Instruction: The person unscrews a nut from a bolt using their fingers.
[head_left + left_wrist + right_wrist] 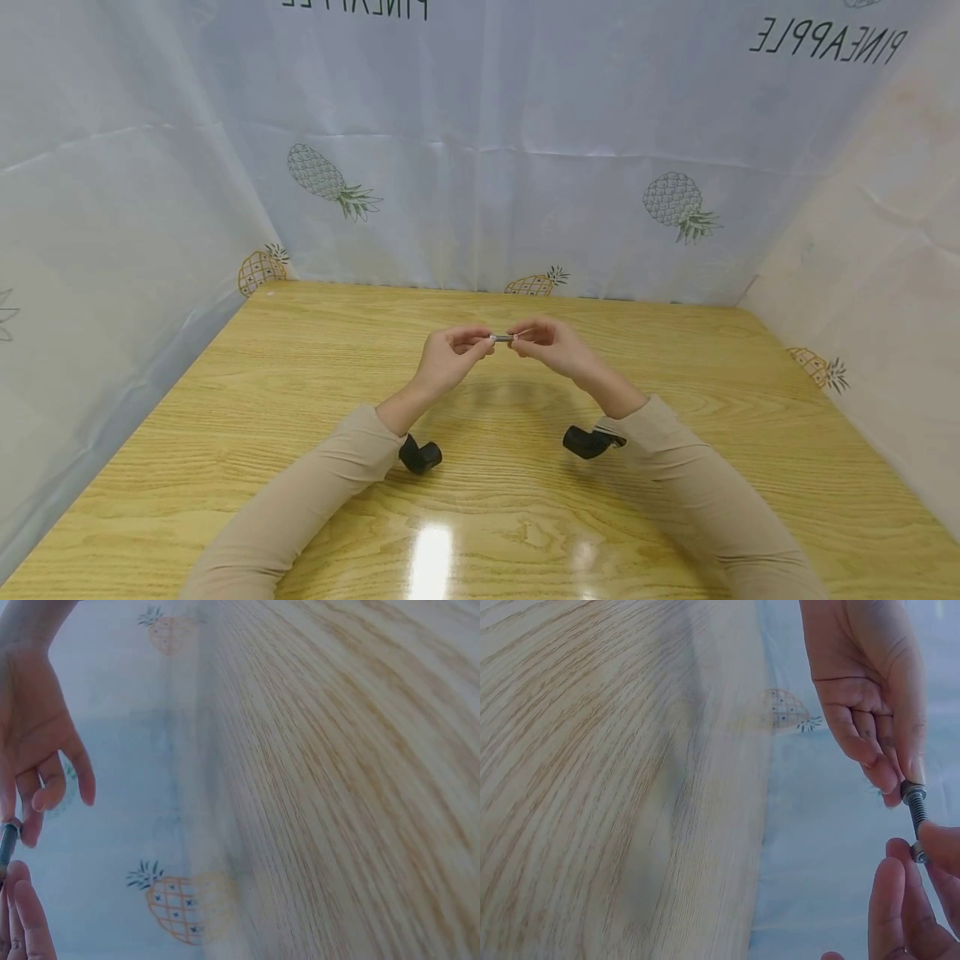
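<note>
A small metal bolt (502,338) with a threaded shank is held level above the table, one end in each hand. In the head view, my left hand (448,358) pinches its left end between thumb and fingers, and my right hand (557,348) grips the other end. The right wrist view shows the thread (919,812) between a thicker dark end at the left thumb and a ring like a nut (919,852) in the right fingers. Along the left edge of the left wrist view, the bolt (8,844) appears partly cut off.
Below the hands spreads a wood-grain table (480,517) with glare at its near side. A pale curtain (480,208) printed with pineapples hangs behind and at both sides. Black curved pieces (422,456) stick out at both wrists by the beige sleeves (300,500).
</note>
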`<action>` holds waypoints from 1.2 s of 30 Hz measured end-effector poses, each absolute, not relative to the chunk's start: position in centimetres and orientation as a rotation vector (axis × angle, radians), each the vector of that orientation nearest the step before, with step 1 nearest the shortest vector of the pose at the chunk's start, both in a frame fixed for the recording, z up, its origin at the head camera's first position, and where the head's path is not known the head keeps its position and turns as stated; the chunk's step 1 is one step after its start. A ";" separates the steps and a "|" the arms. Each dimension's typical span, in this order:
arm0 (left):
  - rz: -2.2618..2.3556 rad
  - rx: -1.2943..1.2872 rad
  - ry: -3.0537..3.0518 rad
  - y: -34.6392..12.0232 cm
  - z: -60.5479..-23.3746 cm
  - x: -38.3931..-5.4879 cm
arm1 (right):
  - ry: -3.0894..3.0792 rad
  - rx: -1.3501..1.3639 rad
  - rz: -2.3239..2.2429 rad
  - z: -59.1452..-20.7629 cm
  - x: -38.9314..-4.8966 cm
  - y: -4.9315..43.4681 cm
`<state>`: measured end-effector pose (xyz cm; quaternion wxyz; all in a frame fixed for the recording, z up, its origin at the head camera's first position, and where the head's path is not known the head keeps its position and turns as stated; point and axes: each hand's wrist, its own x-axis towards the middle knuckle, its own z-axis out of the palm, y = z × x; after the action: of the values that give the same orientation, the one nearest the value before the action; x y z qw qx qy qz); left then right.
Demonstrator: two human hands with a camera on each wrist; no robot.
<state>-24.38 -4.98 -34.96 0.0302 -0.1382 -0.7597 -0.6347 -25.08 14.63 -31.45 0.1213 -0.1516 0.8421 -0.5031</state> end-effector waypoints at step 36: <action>-1.978 -0.409 -2.354 -5.0 -34.9 -24.4 | 2.434 -0.426 -1.550 -31.4 -25.1 14.6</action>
<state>-24.40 -5.00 -34.89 0.0202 -0.1317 -0.7588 -0.6376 -25.09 14.58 -31.45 0.1123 -0.1451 0.8292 -0.5280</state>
